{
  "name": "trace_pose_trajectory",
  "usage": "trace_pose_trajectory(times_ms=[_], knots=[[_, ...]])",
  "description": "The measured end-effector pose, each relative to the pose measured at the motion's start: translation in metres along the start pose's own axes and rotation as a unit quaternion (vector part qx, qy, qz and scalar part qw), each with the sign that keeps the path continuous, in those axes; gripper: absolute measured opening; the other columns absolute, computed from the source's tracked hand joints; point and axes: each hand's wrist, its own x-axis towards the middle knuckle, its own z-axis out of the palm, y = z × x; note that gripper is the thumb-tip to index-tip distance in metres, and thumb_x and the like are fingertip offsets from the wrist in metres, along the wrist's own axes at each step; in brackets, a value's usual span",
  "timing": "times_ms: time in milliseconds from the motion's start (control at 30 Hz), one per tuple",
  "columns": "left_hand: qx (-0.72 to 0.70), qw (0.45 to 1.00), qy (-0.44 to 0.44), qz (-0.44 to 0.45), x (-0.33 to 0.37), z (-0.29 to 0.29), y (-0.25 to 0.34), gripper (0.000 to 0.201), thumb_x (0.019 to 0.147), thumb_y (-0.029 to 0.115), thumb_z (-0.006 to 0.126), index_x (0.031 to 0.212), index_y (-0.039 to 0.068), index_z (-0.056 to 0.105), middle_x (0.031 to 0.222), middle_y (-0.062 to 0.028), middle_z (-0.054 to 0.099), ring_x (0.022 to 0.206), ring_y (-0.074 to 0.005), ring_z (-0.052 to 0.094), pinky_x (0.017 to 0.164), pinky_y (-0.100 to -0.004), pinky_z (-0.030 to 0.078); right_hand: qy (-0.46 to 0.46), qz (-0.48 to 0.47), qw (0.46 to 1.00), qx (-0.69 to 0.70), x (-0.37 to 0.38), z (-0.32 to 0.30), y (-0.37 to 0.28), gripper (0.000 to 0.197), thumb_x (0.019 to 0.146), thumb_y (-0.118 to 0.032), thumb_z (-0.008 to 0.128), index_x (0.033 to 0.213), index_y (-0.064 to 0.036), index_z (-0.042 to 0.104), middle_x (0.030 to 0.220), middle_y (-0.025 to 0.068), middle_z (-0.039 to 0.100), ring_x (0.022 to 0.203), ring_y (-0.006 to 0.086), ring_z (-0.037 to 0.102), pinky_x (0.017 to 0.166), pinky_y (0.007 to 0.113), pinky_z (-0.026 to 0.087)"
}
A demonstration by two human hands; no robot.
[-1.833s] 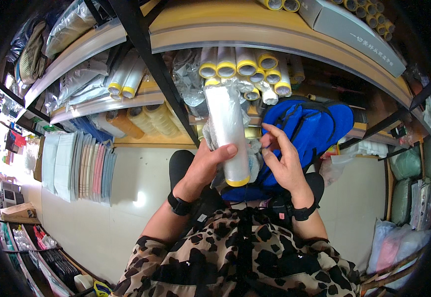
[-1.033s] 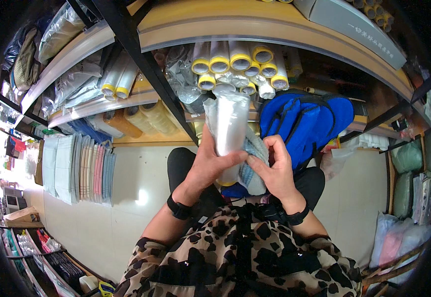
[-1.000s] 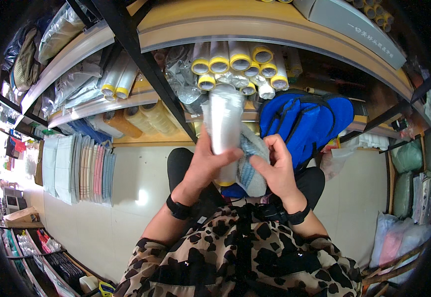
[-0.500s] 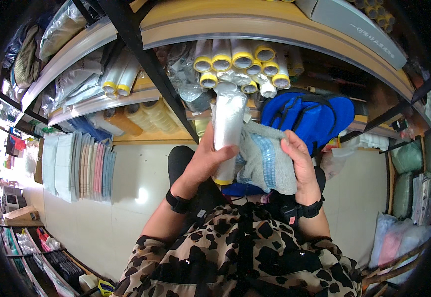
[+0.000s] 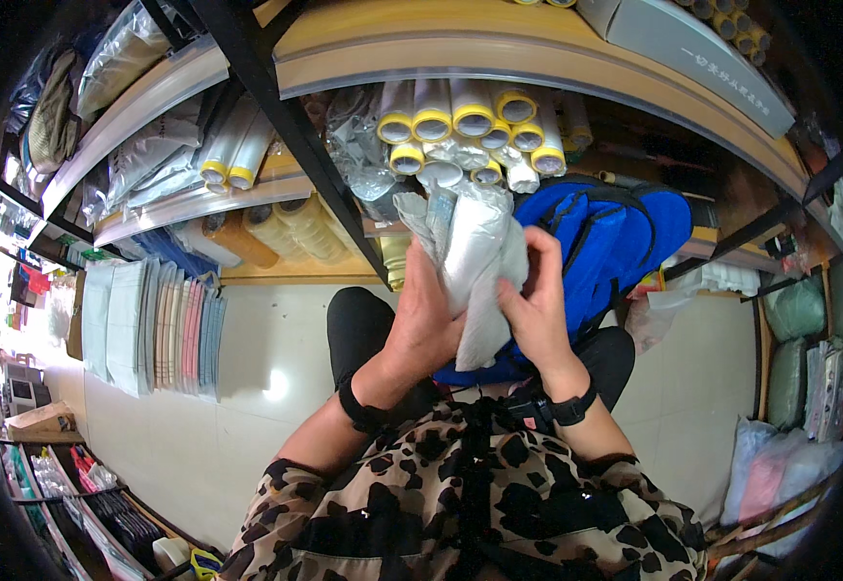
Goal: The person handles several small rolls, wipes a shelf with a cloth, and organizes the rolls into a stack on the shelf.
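Cloth [image 5: 484, 329], grey, wraps the left, right and near parts of a plastic roll [image 5: 475, 240] mid-scene; the left hand [image 5: 423, 331] is clamped around both (fingertips hidden), while the right hand [image 5: 543, 308] grips the cloth's right edge, fingers bent.

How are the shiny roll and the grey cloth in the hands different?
The shiny roll looks glossy and silvery white, while the grey cloth looks dull and fuzzy. The shiny roll is a straight tube; the grey cloth bends and folds partly around it, with loose edges. Both are held between the left hand and the right hand.
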Motion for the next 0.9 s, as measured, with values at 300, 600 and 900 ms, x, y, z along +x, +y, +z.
trace_pose_trajectory(times_ms=[300,600,900], knots=[[-0.038,0.997,-0.066,-0.005,0.008,0.005,0.008,0.082,0.066,0.038,0.066,0.123,-0.006,0.028,0.108,-0.0223,0.038,0.1,-0.0326,0.038,0.09,-0.0395,0.031,-0.024,0.158,0.94,0.302,-0.004,0.0,0.024,0.05,0.087,-0.023,0.046,0.129,-0.0043,0.027,0.122,0.0079,0.04,0.11,0.017,0.042,0.091,0.031,0.038],[-0.013,0.999,0.032,-0.034,0.007,-0.001,-0.002,0.064,0.073,0.032,0.065,0.115,-0.005,0.034,0.101,-0.0221,0.046,0.093,-0.0282,0.048,0.079,-0.0342,0.039,-0.02,0.055,0.987,0.15,-0.003,0.009,0.007,0.058,0.085,-0.03,0.047,0.13,-0.0012,0.023,0.126,0.0096,0.036,0.114,0.0186,0.037,0.096,0.03,0.028],[-0.268,0.951,-0.009,-0.155,0.005,0.008,0.007,0.037,0.089,0.019,0.044,0.118,-0.002,0.036,0.101,-0.0119,0.046,0.092,-0.0184,0.043,0.082,-0.0272,0.035,0.057,0.025,0.992,0.114,0.0,0.014,0.002,0.042,0.089,-0.018,0.041,0.124,0.0013,0.028,0.118,0.0117,0.04,0.108,0.019,0.041,0.092,0.03,0.033]])
